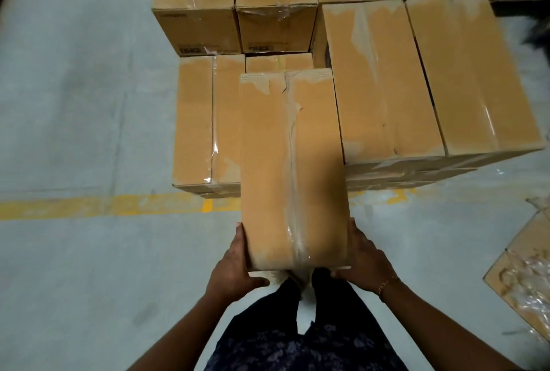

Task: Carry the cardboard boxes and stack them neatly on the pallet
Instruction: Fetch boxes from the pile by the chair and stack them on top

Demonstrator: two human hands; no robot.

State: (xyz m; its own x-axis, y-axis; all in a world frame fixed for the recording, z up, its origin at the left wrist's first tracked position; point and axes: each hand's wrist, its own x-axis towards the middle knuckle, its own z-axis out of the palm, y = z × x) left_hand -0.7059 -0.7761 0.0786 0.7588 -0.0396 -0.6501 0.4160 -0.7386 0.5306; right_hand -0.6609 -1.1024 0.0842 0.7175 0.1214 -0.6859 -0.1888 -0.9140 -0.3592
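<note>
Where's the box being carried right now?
Head view, centre: carried box held between left hand and right hand, above the yellow floor line, left of the taller stack.

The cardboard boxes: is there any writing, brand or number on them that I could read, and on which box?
Upper left box, front face: a dark printed mark low down and faint small print near the top edge, both too blurred to read.
Box beside it, front face: a similar dark mark, too blurred to read.
Carried box: only tape, no print showing.
Nothing legible anywhere.
</note>
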